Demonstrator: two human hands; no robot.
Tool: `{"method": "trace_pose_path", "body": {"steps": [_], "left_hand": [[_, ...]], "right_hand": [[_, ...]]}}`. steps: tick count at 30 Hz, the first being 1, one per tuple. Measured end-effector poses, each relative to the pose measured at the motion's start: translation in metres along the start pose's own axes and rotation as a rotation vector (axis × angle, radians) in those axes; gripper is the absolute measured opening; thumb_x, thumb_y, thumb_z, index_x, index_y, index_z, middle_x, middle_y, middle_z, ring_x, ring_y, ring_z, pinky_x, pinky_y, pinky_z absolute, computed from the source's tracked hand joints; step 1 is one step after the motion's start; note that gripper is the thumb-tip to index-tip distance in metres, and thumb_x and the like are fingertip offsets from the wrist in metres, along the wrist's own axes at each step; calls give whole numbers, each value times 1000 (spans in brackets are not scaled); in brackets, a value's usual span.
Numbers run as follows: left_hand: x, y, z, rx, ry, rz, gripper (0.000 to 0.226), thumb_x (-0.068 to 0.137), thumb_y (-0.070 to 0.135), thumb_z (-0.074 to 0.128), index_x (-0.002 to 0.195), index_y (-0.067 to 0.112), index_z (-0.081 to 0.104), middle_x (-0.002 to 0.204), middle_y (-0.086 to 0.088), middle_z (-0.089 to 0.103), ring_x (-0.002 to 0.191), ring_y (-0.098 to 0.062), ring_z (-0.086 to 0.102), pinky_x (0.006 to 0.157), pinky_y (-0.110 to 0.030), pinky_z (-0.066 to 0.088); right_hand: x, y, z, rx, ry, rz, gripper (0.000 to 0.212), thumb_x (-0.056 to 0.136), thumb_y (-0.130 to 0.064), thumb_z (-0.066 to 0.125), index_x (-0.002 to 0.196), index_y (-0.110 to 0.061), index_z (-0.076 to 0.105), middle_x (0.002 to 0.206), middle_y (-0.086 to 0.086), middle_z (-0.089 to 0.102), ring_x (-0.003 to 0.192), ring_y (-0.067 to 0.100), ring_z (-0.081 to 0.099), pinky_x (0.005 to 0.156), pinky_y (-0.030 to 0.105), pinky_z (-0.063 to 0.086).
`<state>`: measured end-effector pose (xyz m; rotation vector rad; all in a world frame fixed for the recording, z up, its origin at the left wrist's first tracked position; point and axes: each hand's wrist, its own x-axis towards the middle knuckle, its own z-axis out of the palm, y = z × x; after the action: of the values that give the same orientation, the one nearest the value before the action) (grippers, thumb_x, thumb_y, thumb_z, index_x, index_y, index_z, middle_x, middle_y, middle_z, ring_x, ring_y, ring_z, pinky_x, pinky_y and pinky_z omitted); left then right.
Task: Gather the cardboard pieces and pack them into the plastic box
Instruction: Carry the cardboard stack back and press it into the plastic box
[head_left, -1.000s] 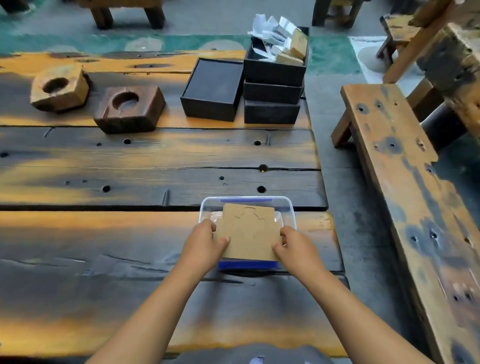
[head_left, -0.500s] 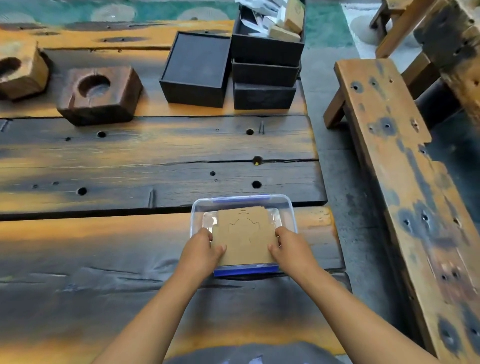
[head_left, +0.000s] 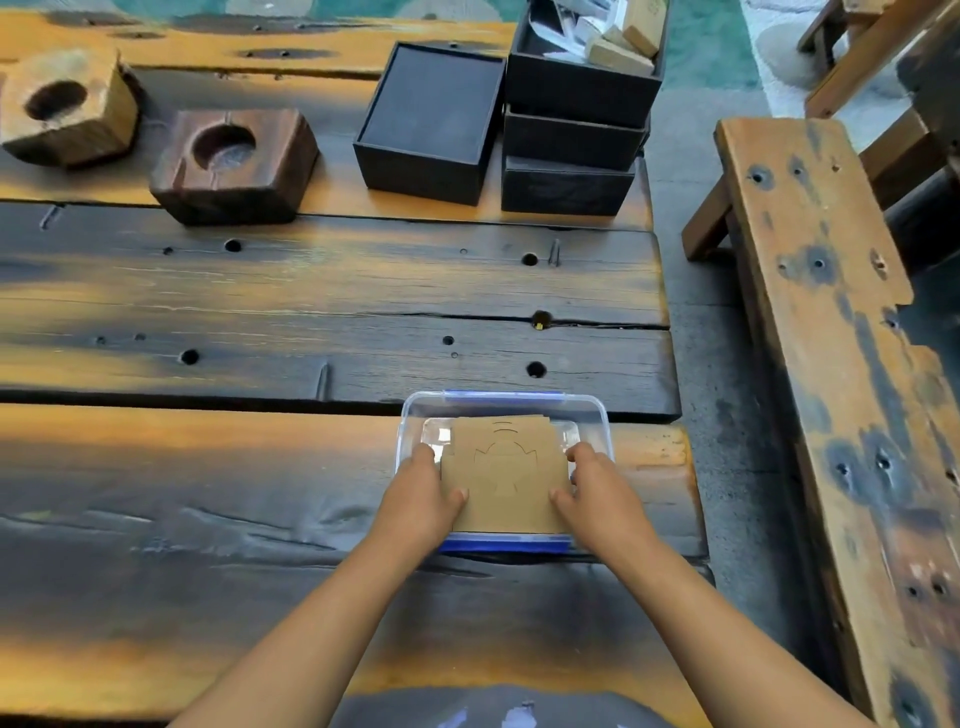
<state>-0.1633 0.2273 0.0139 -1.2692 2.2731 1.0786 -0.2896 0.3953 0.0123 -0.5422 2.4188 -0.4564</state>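
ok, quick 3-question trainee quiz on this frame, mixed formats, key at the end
1. True or false: both hands grip the cardboard pieces over the plastic box.
2. What stands at the table's far right? A) stacked black boxes B) a kettle C) a toolbox
3. Fill in: the left hand holds the stack's ___ edge, the right hand the opposite one.

Key: 1 true; 2 A, the black boxes; 3 left.

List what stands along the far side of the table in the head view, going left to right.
Light wooden block with a round hollow → dark wooden block with a round hollow → flat black box → stack of black boxes, the top one open and holding paper and cardboard bits.
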Motion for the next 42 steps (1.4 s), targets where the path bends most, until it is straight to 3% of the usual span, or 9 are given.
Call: {"method": "trace_pose_path", "body": {"steps": [3,7,14,18,21,24,28,35,42], "left_hand": [[2,5,-4,32,-52,17,58,81,36,70,129,17,41,124,-9,55,107,-29,60,90,-40,51],[12,14,-12,40,-130,20,61,79,41,71,129,18,45,124,-8,53,105,-25,59,91,-38,51],[32,33,-24,73,-300,-40,58,79,39,74,126,14,52,123,-3,61,107,-21,58,79,-26,46],[41,39,-28,98,-432,-99,64,78,39,77,130,15,48,124,-3,59,92,-19,52,52,-23,40],[49,40,-31,98,-512,-166,72,75,39,80,133,15,45,130,-8,56,98,-27,57,71,-38,56],[54,40,-32,135,-590,-222,76,73,43,81,134,17,43,127,-14,56,105,-34,61,86,-54,56],[57,45,-32,183,-634,-232,82,72,44,82,137,16,41,126,-19,57,105,-37,61,83,-54,57],[57,39,-34,132,-618,-187,86,65,48,85,136,18,46,126,-5,55,115,-32,55,85,-54,57],[56,32,-32,147,-602,-111,88,62,58,82,134,18,50,122,-3,49,104,-26,55,82,-42,57]], "right_hand": [[6,-8,-3,-9,-17,-17,51,86,-32,64,131,-17,46,122,6,51,105,27,59,85,38,51],[17,-16,-6,-14,-124,32,59,83,-42,66,132,-16,45,130,7,46,114,26,56,91,36,48],[33,-17,-16,-12,-293,65,63,81,-45,70,131,-13,48,131,8,56,115,25,59,97,39,51],[38,-16,-20,56,-367,77,64,79,-43,75,128,-14,47,126,5,60,111,22,60,91,35,51],[43,-18,-19,82,-426,87,72,76,-44,79,132,-14,46,129,4,59,115,22,59,96,36,51],[51,-20,-21,105,-486,86,78,72,-44,82,138,-18,48,135,5,56,121,23,57,104,40,48],[60,-19,-24,76,-526,89,77,70,-45,84,137,-21,53,137,5,54,122,23,56,106,41,47],[59,-15,-22,23,-514,48,73,74,-55,76,134,-15,58,133,6,59,118,23,59,102,40,50],[55,-15,-17,43,-472,73,93,72,-57,77,144,-9,45,146,1,37,126,24,51,104,44,48]]}}
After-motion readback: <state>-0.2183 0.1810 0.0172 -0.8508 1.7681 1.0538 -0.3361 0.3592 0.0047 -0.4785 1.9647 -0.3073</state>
